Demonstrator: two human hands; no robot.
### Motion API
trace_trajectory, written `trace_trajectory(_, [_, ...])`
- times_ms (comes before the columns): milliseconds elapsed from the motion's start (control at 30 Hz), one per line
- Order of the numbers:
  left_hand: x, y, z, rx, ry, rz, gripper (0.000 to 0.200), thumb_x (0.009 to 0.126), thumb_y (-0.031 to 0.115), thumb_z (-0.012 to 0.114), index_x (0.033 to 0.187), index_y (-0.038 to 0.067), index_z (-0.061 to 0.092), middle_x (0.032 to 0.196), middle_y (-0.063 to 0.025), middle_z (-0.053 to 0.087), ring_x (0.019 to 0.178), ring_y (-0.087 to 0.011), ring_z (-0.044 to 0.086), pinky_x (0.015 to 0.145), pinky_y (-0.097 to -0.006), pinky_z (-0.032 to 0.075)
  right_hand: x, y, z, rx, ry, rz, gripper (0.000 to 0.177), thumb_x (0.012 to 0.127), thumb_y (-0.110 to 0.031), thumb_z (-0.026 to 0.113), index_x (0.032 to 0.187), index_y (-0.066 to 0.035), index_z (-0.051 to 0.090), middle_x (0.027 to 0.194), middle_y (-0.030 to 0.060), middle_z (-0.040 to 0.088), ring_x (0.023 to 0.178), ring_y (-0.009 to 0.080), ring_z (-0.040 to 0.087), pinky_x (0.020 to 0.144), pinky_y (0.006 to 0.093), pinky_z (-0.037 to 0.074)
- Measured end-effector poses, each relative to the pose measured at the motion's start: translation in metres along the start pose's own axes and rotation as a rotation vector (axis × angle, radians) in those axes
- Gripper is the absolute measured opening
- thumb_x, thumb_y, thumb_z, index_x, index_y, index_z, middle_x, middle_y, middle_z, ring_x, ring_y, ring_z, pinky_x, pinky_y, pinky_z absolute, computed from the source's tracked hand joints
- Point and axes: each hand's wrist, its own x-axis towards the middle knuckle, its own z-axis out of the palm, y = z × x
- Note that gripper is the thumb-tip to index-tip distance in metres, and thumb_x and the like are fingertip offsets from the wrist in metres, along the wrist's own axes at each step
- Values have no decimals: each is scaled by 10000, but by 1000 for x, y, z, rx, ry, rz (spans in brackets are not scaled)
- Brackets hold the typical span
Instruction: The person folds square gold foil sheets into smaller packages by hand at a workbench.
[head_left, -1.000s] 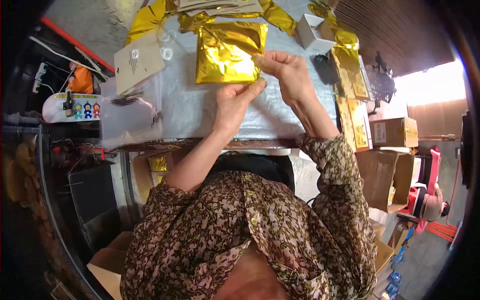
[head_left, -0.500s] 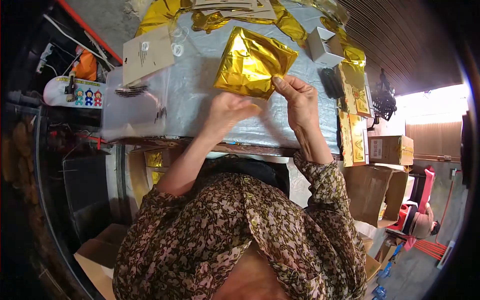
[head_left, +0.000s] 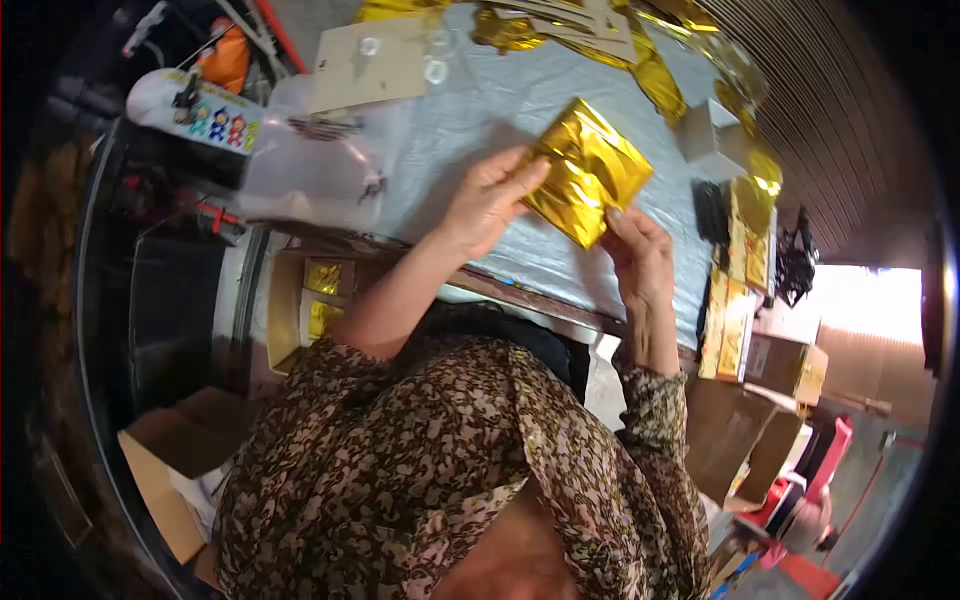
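Observation:
A flat, folded piece of shiny gold foil [head_left: 590,170] is held above the grey-covered table [head_left: 430,150]. My left hand [head_left: 487,205] grips its left edge, thumb on top and fingers partly hidden behind. At the lower right corner, my right hand [head_left: 640,250] pinches the foil between thumb and fingers. Beyond it, more gold foil [head_left: 655,80] and a stack of beige cards [head_left: 580,25] lie at the far side of the table. An open white box [head_left: 716,140] stands to the right.
At the table's left are a clear plastic bin [head_left: 310,180] and a beige card [head_left: 368,62]. A skateboard deck [head_left: 195,112] lies farther left. Gold-printed boxes [head_left: 728,320] line the right edge. Cardboard boxes [head_left: 730,440] stand below right, near another person [head_left: 808,522].
My left hand has come up and taken hold of the foil's left edge. The foil has turned and sits lower right in view. The whole view has tilted and shifted.

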Motion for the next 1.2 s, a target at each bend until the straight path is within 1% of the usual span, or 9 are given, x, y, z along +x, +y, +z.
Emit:
trace_trajectory(133, [-9, -4, -3, 5, -46, 23, 297, 1060, 214, 598, 1285, 25, 642, 1174, -27, 692, 1049, -86, 637, 925, -292, 536, -6, 7, 1, 15, -10, -29, 104, 960, -112, 711, 988, -14, 731, 932, 63, 751, 783, 149, 690, 762, 296, 556])
trace_trajectory(200, [-10, -2, -1, 213, -67, 68, 376, 1085, 212, 551, 1410, 23, 565, 1275, -33, 660, 1147, -102, 606, 986, -286, 501, -7, 5, -4, 1, -57, -31, 113, 956, -119, 720, 993, -12, 732, 941, 62, 754, 811, 155, 698, 781, 309, 561])
trace_trajectory(333, [-29, 10, -3, 779, 52, 154, 343, 1026, 193, 653, 1305, -6, 662, 1173, -67, 729, 1003, -120, 673, 868, -294, 553, -10, 0, -26, 146, 13, -59, 114, 936, -70, 734, 1024, 1, 752, 939, 70, 762, 810, 130, 698, 775, 270, 551])
trace_trajectory(433, [-38, 50, -13, 1232, -63, 166, 342, 988, 195, 682, 1285, 26, 680, 1177, -135, 747, 1008, -175, 727, 849, -306, 562, -3, 8, -62, 230, -15, -46, 80, 937, -77, 735, 987, -16, 750, 904, 47, 751, 730, 102, 658, 711, 246, 526])
trace_trajectory(467, [-35, 59, -23, 1384, -38, 313, 322, 929, 172, 722, 1225, 47, 706, 1145, -164, 740, 995, -273, 737, 838, -359, 572, -3, 9, -64, 221, 37, -32, 66, 938, -78, 734, 971, -22, 745, 894, 38, 747, 710, 95, 642, 693, 241, 515])
trace_trajectory(633, [3, 107, -55, 1884, 177, 529, 277, 884, 172, 734, 1118, 28, 709, 1128, -175, 727, 1029, -332, 705, 846, -432, 559, -8, 8, -64, 235, 56, 7, 50, 943, -87, 729, 952, -38, 734, 901, 34, 745, 718, 107, 650, 703, 248, 522])
trace_trajectory(767, [33, 116, -90, 2248, 273, 802, 315, 833, 89, 744, 1124, -11, 679, 1170, -213, 692, 1083, -372, 670, 907, -472, 534, -8, 19, -68, 229, 53, -24, 192, 938, -151, 742, 1077, -23, 706, 997, 38, 729, 852, 130, 662, 857, 281, 526])
trace_trajectory(1000, [38, 120, -110, 2406, 268, 326, 251, 867, 52, 677, 1112, -2, 665, 1121, -169, 713, 947, -362, 711, 784, -417, 583, -11, 20, -76, 245, 37, -2, 203, 937, -153, 741, 1086, -24, 693, 1023, 38, 721, 915, 148, 676, 908, 305, 519])
trace_trajectory(1200, [6, 112, -84, 2177, 335, 947, 264, 888, 38, 615, 1145, 27, 675, 1165, -156, 716, 1054, -308, 711, 878, -385, 579, -14, 17, -78, 280, 6, 5, 183, 941, -135, 725, 1086, -30, 689, 1042, 29, 716, 959, 158, 674, 951, 328, 515])
